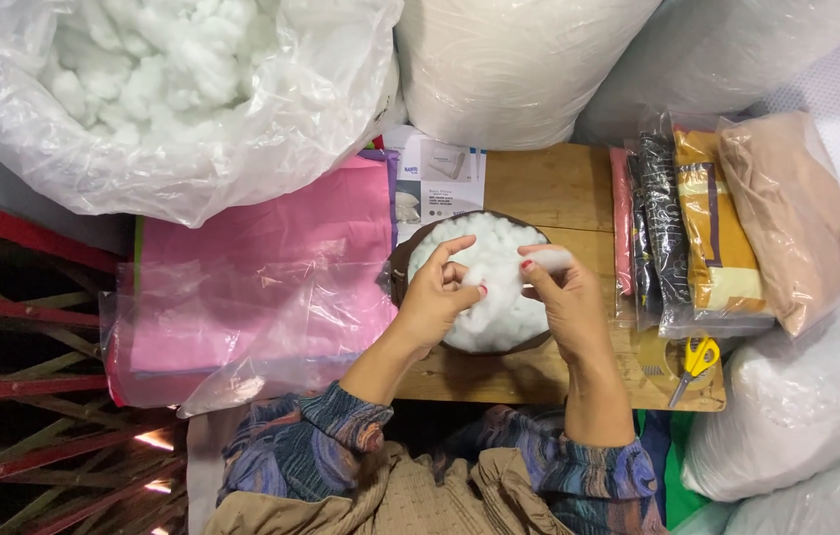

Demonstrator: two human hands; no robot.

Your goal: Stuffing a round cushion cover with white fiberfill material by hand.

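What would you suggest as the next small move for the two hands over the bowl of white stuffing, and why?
Probably press the tuft down into the bowl. Both the left hand and the right hand pinch one loose tuft of white stuffing just above the bowl, which is already heaped over its rim, so a short downward move seems the likeliest next step.

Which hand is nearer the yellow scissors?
Right. The right hand is over the bowl's right side, just left of the scissors; the left hand is farther left.
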